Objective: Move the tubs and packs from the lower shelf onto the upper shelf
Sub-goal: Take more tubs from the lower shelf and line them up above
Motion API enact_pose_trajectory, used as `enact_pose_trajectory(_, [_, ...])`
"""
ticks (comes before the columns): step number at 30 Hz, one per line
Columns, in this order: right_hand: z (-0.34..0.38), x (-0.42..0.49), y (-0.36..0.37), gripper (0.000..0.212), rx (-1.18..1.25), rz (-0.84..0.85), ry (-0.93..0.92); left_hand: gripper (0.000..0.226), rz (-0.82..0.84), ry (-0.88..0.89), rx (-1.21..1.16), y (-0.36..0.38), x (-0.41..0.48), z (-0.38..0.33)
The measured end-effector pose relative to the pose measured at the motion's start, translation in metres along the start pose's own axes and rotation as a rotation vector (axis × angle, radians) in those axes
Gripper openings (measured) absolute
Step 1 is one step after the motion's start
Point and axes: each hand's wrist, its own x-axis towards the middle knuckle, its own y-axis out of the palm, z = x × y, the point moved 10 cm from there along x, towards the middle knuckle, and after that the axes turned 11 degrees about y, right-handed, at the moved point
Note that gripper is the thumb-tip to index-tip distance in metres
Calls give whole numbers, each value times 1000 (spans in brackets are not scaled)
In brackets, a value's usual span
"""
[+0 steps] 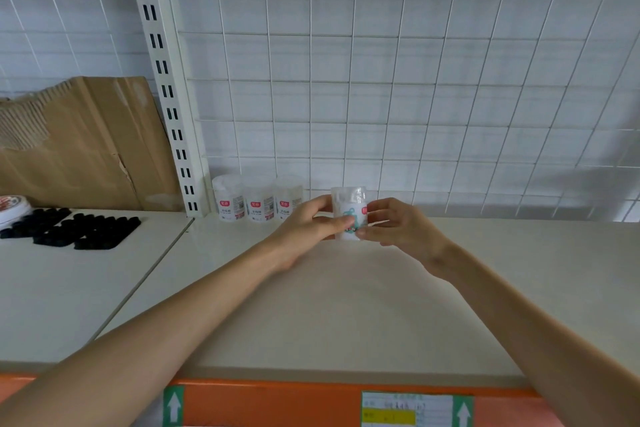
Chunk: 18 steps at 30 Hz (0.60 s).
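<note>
Shelf (pixel 346 305): L hand (pixel 304 224), R hand (pixel 403 227) cupped round upright tub (pixel 348 199).

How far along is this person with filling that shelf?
Three tubs already stand in a row at the back of the upper shelf. A fourth tub is in hand, gripped by the left hand and right hand beside that row. What is left I cannot tell: the lower shelf is out of view, and no packs show.

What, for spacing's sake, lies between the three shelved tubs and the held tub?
Head view: only fingers of the left hand, gripping the held tub.
</note>
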Motion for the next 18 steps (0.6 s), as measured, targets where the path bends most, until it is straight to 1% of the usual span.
enact_pose_trajectory(3, [1, -2, 5, 39, -35, 42, 9, 36, 48, -3, -9, 1, -2, -4])
enact_pose_trajectory(6, [1, -2, 6, 44, -20, 62, 2, 43, 41, -13, -26, -4, -2, -4])
enact_pose_trajectory(12, [8, -1, 15, 50, 84, 20, -41, 38, 42, 4, -54, -14, -5, -9])
enact_pose_trajectory(18, [22, -13, 18, 49, 139, 4, -63, 39, 74, 48, 192, -17, -8, -33])
